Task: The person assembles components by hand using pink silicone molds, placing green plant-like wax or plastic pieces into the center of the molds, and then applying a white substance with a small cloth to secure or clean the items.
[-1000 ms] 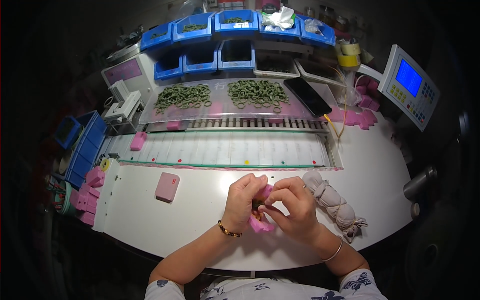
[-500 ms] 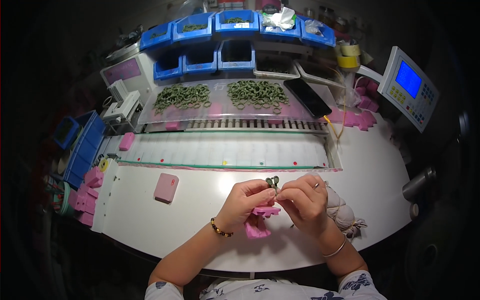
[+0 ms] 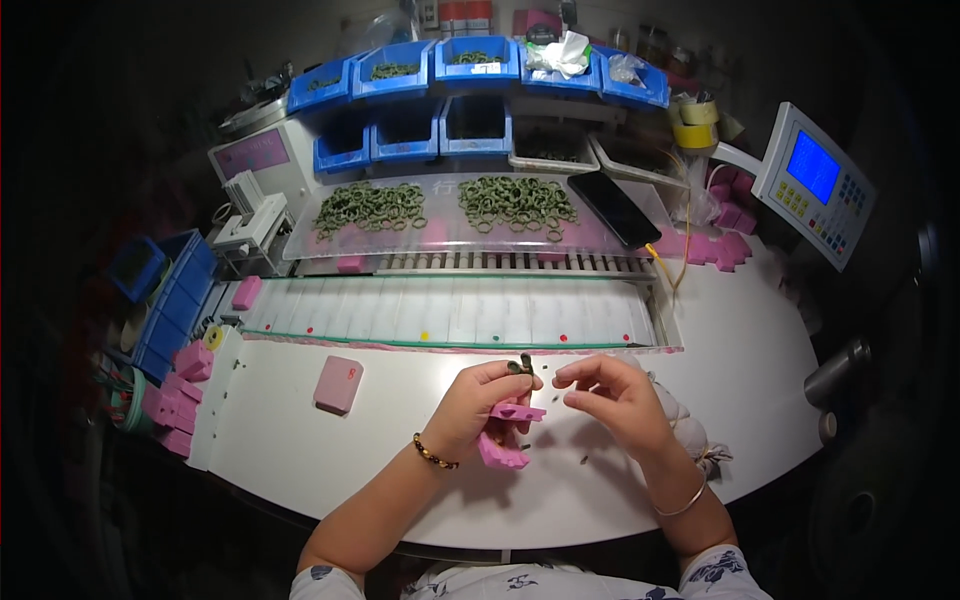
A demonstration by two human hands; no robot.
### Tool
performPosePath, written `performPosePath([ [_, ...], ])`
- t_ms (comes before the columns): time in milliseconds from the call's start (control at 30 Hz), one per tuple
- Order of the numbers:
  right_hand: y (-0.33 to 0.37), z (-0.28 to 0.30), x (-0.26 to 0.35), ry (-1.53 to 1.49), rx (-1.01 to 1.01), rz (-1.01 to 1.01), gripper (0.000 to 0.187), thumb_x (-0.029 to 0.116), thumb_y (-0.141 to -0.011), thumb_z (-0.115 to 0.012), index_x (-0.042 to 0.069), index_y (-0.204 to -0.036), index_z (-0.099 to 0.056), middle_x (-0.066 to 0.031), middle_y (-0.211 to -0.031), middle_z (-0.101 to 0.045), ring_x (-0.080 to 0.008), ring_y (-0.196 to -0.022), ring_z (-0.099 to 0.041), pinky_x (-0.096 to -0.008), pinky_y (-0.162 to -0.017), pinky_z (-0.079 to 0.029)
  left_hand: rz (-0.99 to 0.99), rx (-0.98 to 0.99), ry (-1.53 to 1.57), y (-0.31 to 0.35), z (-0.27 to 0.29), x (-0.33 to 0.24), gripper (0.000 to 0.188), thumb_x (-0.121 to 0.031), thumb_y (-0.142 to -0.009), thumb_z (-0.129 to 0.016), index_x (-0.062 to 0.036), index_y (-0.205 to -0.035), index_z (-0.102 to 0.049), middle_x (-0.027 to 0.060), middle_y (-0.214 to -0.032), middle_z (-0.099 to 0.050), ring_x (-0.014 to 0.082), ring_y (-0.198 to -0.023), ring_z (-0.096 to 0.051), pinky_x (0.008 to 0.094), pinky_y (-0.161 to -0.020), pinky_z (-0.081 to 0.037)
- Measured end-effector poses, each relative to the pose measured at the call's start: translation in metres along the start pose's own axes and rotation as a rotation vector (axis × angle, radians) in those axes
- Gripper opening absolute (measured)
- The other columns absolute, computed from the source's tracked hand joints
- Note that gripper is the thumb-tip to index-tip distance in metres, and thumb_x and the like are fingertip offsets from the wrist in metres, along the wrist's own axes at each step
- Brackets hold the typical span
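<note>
My left hand (image 3: 483, 400) is closed, pinching a small dark green piece with rounded ends (image 3: 521, 366) between thumb and fingertips. The same hand grips a pink mould (image 3: 503, 452) that gapes in two notched parts below the green piece. My right hand (image 3: 618, 395) is just to the right, thumb and fingers apart, with nothing visible in it. Tiny dark bits (image 3: 556, 399) show between the hands. A grey-white cloth bundle (image 3: 690, 435) lies behind my right wrist, partly hidden.
A pink block (image 3: 339, 385) sits left on the white table. Beyond is a tray strip with coloured dots (image 3: 450, 310), then a clear sheet bearing two heaps of green rings (image 3: 517, 203). A black phone (image 3: 613, 210), blue bins (image 3: 475, 125) and a control panel (image 3: 815, 182) stand farther off.
My right hand has come away from the green piece and its fingers have spread. My left hand has shifted slightly left with the mould. Small dark bits now show between the hands.
</note>
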State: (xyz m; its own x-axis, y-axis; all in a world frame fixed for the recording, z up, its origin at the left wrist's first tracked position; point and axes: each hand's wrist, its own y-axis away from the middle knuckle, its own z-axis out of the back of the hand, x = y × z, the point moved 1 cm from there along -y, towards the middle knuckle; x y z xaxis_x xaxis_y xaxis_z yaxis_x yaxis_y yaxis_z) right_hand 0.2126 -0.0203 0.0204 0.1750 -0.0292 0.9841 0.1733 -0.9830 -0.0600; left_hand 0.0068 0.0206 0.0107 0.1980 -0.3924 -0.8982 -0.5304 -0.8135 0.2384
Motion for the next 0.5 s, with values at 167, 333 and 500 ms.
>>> performPosePath([
  [167,0.028,0.014,0.025,0.916,0.004,0.313,0.027,0.008,-0.079,-0.072,0.008,-0.106,-0.069,-0.0091,-0.103,-0.066,-0.0241,-0.093,-0.062,-0.0342,-0.077,-0.05,0.2,0.049,-0.112,-0.007,0.006,-0.002,0.017,-0.015,-0.091,-0.059,0.0014,-0.09,-0.064,0.0035,-0.075,-0.061,0.0118,-0.062,-0.062,0.0242,-0.057,-0.051],
  [333,0.06,0.035,0.029,1.03,-0.014,0.327,0.02,0.01,-0.078,-0.074,0.006,-0.097,-0.07,-0.0092,-0.101,-0.066,-0.0288,-0.095,-0.063,-0.0375,-0.083,-0.051,0.507,0.56,-0.953,-0.033,-0.012,-0.041,0.019,-0.021,-0.088,-0.06,-0.0051,-0.081,-0.065,0.0012,-0.07,-0.062,0.0081,-0.055,-0.06,0.024,-0.048,-0.049],
  [500,0.067,0.033,0.03,1.061,-0.107,0.428,0.019,0.011,-0.077,-0.074,0.007,-0.095,-0.07,-0.0073,-0.102,-0.066,-0.0286,-0.093,-0.063,-0.0378,-0.082,-0.05,-0.078,0.1,-0.197,-0.12,-0.033,-0.121,0.024,-0.027,-0.092,-0.06,-0.0032,-0.092,-0.064,0.0061,-0.078,-0.063,0.0152,-0.053,-0.055,0.0329,-0.046,-0.053],
])
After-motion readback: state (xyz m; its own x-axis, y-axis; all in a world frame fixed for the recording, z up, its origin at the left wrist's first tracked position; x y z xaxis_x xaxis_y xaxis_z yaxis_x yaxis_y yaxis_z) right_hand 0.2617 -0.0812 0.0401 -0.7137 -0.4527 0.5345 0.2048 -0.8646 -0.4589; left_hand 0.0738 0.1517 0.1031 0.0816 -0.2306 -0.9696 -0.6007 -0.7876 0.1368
